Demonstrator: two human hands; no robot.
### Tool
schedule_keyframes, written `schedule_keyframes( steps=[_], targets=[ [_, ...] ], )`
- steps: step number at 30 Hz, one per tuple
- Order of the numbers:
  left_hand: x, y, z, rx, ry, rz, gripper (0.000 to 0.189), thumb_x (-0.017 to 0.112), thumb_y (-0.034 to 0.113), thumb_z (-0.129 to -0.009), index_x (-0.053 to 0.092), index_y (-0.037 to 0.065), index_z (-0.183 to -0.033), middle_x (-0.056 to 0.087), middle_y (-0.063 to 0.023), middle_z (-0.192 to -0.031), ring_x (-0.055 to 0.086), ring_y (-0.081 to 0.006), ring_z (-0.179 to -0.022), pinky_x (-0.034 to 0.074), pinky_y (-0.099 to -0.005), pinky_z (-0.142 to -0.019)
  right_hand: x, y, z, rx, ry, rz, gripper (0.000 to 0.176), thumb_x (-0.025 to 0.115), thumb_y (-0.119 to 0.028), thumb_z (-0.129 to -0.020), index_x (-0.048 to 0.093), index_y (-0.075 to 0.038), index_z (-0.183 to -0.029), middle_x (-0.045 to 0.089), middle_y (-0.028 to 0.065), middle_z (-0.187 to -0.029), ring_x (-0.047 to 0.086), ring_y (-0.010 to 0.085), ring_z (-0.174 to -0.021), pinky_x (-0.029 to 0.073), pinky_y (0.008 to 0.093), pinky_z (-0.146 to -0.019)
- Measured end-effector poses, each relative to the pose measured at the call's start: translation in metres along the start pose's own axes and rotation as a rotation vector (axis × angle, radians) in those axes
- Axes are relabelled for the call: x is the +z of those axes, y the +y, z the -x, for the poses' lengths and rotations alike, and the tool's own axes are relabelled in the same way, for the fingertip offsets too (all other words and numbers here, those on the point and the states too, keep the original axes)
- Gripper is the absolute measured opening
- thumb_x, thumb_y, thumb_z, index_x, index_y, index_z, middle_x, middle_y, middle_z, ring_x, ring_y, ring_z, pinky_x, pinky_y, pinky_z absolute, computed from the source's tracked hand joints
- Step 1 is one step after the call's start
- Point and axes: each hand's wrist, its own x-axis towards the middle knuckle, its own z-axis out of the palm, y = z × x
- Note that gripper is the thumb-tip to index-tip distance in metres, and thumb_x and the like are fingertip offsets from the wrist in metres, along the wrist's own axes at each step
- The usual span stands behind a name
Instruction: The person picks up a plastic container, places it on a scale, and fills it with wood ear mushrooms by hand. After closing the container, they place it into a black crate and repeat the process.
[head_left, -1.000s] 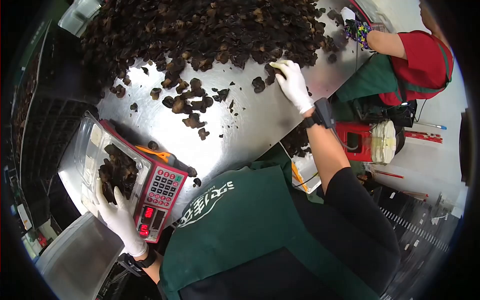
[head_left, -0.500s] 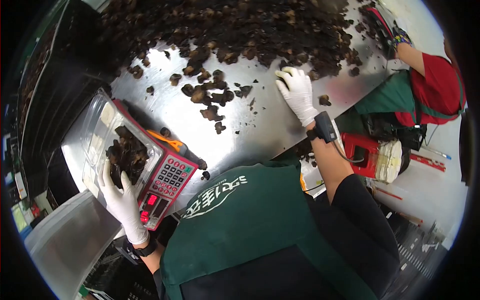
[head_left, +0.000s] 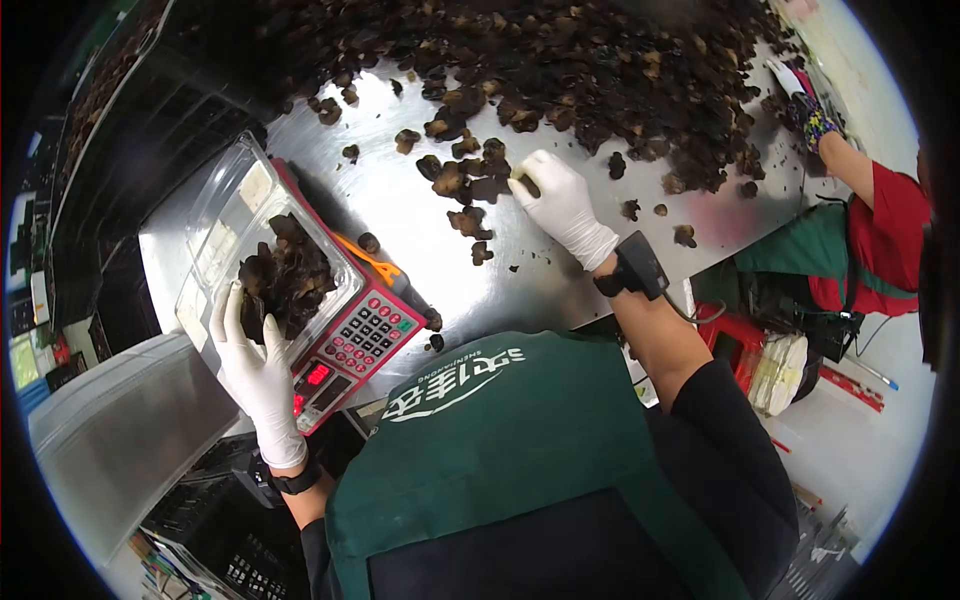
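Note:
My gloved left hand [head_left: 255, 380] reaches over the near edge of a clear plastic box [head_left: 208, 250]. Its thumb and fingers are apart, touching or close beside the dark brown wood ear mushrooms [head_left: 290, 275] inside. The box sits on a red electronic scale [head_left: 378, 335] with lit red digits. Over the metal table [head_left: 400, 270], my gloved right hand [head_left: 560, 205] has its fingers curled into a pinch; whatever is between them is hard to make out. A small cluster of loose mushrooms [head_left: 455, 180] lies just left of those fingertips.
A large heap of mushrooms [head_left: 600, 75] covers the table's far side. An orange-handled tool [head_left: 370, 258] lies beside the scale. Black crates [head_left: 160, 130] stand at the left, above a translucent bin [head_left: 130, 420]. At the right, a co-worker's patterned-gloved hand [head_left: 810, 115] is by the heap.
My right hand has moved left toward the loose cluster, and its fingers have curled in. My left hand stays at the box. The view has shifted slightly.

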Motion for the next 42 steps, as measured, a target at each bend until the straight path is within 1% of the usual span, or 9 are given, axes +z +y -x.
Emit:
schedule_keyframes(
  steps=[7, 11, 12, 15, 21, 29, 37, 39, 42],
  targets=[
    [-0.001, 0.003, 0.006, -0.039, 0.150, 0.066, 0.063, 0.071, 0.002, -0.082, 0.051, 0.010, -0.141, 0.049, -0.0152, -0.145, 0.063, -0.0274, -0.109, 0.052, -0.0342, -0.086, 0.018, -0.058, -0.038, -0.295, -0.304, 0.074, 0.037, 0.069, -0.016, -0.080, 0.063, -0.018, -0.117, 0.061, 0.0035, -0.111, 0.064, 0.0258, -0.095, 0.055, 0.0372, -0.078],
    [-0.011, -0.003, 0.015, -0.141, 0.165, 0.122, 0.057, 0.064, -0.001, -0.089, 0.047, 0.007, -0.143, 0.041, -0.0137, -0.150, 0.046, -0.0286, -0.134, 0.043, -0.0405, -0.106, 0.022, -0.052, -0.059, 0.151, -0.193, -0.437, 0.018, 0.067, -0.012, -0.086, 0.071, -0.009, -0.104, 0.070, 0.0074, -0.090, 0.069, 0.0184, -0.080, 0.054, 0.0307, -0.068],
    [-0.012, -0.007, 0.018, -0.143, 0.191, 0.104, 0.055, 0.063, 0.000, -0.091, 0.047, 0.007, -0.143, 0.043, -0.0127, -0.149, 0.048, -0.0277, -0.133, 0.045, -0.0398, -0.104, 0.008, -0.058, -0.067, 0.320, -0.280, -0.588, 0.020, 0.066, -0.005, -0.088, 0.071, 0.000, -0.107, 0.074, 0.0047, -0.098, 0.067, 0.0113, -0.090, 0.052, 0.0255, -0.082],
    [-0.015, -0.011, 0.025, -0.151, 0.244, 0.124, 0.056, 0.065, -0.002, -0.088, 0.049, 0.006, -0.141, 0.048, -0.0152, -0.143, 0.049, -0.0300, -0.130, 0.045, -0.0405, -0.102, -0.013, -0.067, -0.074, 0.537, -0.352, -0.929, 0.019, 0.060, -0.007, -0.092, 0.069, 0.001, -0.106, 0.071, 0.0055, -0.087, 0.061, 0.0077, -0.063, 0.049, 0.0217, -0.056],
    [-0.013, 0.025, 0.015, -0.011, 0.328, 0.195, 0.044, 0.065, -0.005, -0.083, 0.063, 0.005, -0.126, 0.064, -0.0140, -0.124, 0.058, -0.0294, -0.121, 0.045, -0.0387, -0.102, -0.034, -0.099, -0.071, 0.612, -0.565, -1.315, 0.027, 0.046, -0.006, -0.093, 0.068, 0.000, -0.109, 0.070, 0.0049, -0.085, 0.053, 0.0036, -0.056, 0.039, 0.0187, -0.048],
    [0.012, 0.079, 0.021, 0.235, -0.055, 0.523, 0.039, 0.073, 0.000, -0.077, 0.066, 0.005, -0.115, 0.067, -0.0141, -0.112, 0.065, -0.0320, -0.105, 0.053, -0.0370, -0.090, -0.055, -0.192, -0.063, 0.340, -1.119, -0.925, 0.017, 0.058, -0.019, -0.092, 0.069, -0.008, -0.098, 0.064, -0.0046, -0.076, 0.053, 0.0012, -0.060, 0.040, 0.0172, -0.049],
    [0.003, 0.051, 0.023, 0.138, 0.347, 0.532, 0.034, 0.074, -0.006, -0.073, 0.068, 0.005, -0.105, 0.070, -0.0132, -0.103, 0.068, -0.0317, -0.094, 0.055, -0.0374, -0.083, -0.038, -0.198, -0.089, 0.154, -0.859, -0.763, 0.021, 0.060, -0.016, -0.095, 0.072, -0.004, -0.107, 0.069, -0.0023, -0.085, 0.058, 0.0029, -0.069, 0.047, 0.0193, -0.058],
    [0.007, 0.033, 0.019, 0.013, 0.481, 0.483, 0.038, 0.075, -0.004, -0.072, 0.068, 0.006, -0.108, 0.069, -0.0117, -0.107, 0.067, -0.0308, -0.100, 0.051, -0.0380, -0.090, -0.032, -0.219, -0.102, 0.124, -0.657, -0.741, 0.021, 0.059, -0.016, -0.096, 0.072, -0.005, -0.107, 0.070, -0.0016, -0.088, 0.059, 0.0022, -0.072, 0.047, 0.0190, -0.060],
    [0.008, 0.008, 0.015, 0.036, 0.267, -0.010, 0.040, 0.077, 0.011, -0.077, 0.067, 0.010, -0.116, 0.065, -0.0081, -0.124, 0.053, -0.0277, -0.127, 0.032, -0.0459, -0.112, 0.004, -0.243, -0.112, -0.123, -0.424, -0.818, 0.022, 0.063, -0.018, -0.094, 0.070, -0.005, -0.110, 0.071, 0.0057, -0.097, 0.063, 0.0113, -0.084, 0.050, 0.0257, -0.073]
  ],
)
